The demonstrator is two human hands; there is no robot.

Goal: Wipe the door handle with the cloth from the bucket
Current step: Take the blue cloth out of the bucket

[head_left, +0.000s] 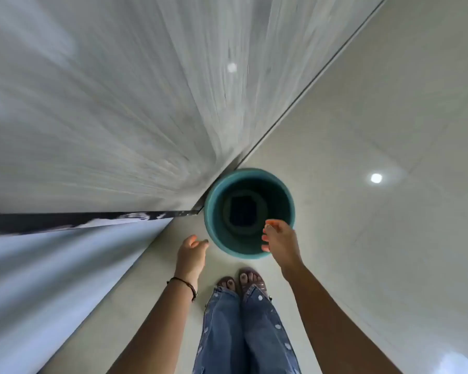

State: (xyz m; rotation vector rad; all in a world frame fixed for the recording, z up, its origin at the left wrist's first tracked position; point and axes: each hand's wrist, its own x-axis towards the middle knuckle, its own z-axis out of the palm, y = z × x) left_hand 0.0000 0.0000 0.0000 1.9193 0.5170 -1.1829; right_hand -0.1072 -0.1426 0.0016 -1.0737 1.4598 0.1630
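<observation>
The view looks steeply down at a teal bucket (249,213) standing on a pale tiled floor (376,109), close against the foot of a grey wood-grain door (106,103) whose dark bottom edge runs off to the left; at the bottom of the bucket lies a dark, squarish shape that I take to be the cloth (243,211), though it is too dim to be sure of its fabric or whether it is wet; the right hand (280,242) hangs over the near right part of the rim with fingers loosely spread and nothing in them; the left hand (192,252), a dark cord bracelet (185,284) at its wrist, hovers just outside the rim on the left, also empty and slightly curled; the two hands are apart, one on each side of the bucket's near edge; the door handle is nowhere in view, so I cannot say how far above it sits; the step in hand seems to be reaching in for the cloth, so the task has hardly begun; several things could go wrong from here: the bucket is deep, and a hand catching the rim on the way down may tip or slide it on the glossy tile; a soaked cloth lifted out unwrung would drip on that smooth floor beside the sandalled feet (241,282), making it slippery; a blind grab in the dark interior may miss the cloth.
</observation>
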